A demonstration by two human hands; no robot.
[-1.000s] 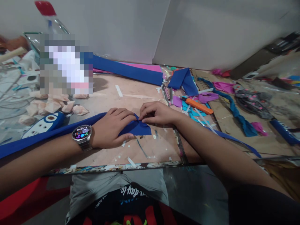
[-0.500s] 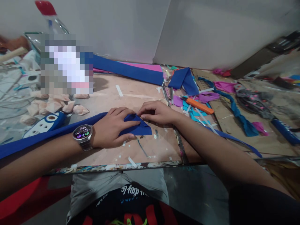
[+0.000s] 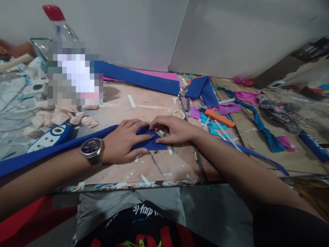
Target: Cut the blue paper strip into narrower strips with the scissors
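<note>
A long blue strip (image 3: 100,131) of paper or cloth runs from the left edge along my left forearm to the middle of the bench, where its end is folded into a slanted point. Flat on top of it lies my left hand (image 3: 125,139), fingers stretched out, pressing it to the bench; a watch (image 3: 91,146) is on that wrist. My right hand (image 3: 172,129) bends over the folded end. Its thumb tip touches the strip, and its curled fingertips sit at the far edge, apart from the thumb. What those fingertips touch is partly hidden.
An orange cutter (image 3: 218,117) lies among paper scraps on the right. A tape roll (image 3: 179,114) is behind my right hand. Another blue strip (image 3: 141,81) lies at the back. On the left are a power strip (image 3: 51,138), peach paper pieces (image 3: 61,115) and cables (image 3: 15,99).
My right thumb has moved away from its fingers and down onto the folded end. The tape roll shows more now. My left hand stays in place on the strip.
</note>
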